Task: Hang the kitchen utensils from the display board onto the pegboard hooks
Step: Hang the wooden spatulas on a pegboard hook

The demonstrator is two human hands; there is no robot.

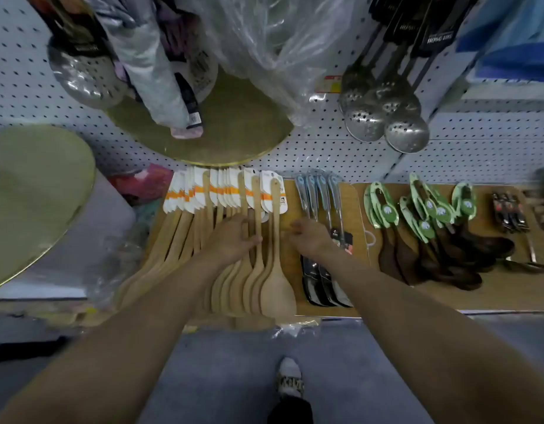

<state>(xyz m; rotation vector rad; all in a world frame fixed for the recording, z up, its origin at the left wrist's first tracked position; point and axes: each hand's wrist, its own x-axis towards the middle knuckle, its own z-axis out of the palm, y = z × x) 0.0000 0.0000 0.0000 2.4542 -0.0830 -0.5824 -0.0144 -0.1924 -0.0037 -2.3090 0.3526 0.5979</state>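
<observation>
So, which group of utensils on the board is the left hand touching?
The pale wooden spatulas with orange-striped cards; the left hand rests on their handles. The other groups lie further right.

Our left hand covers the handles of several wooden spatulas, so we cannot tell whether its fingers curl around any. Our right hand hides its own fingertips — grip unclear. The far-right utensils blur at the frame edge, and the label print on the hanging skimmers is too small to read.
</observation>
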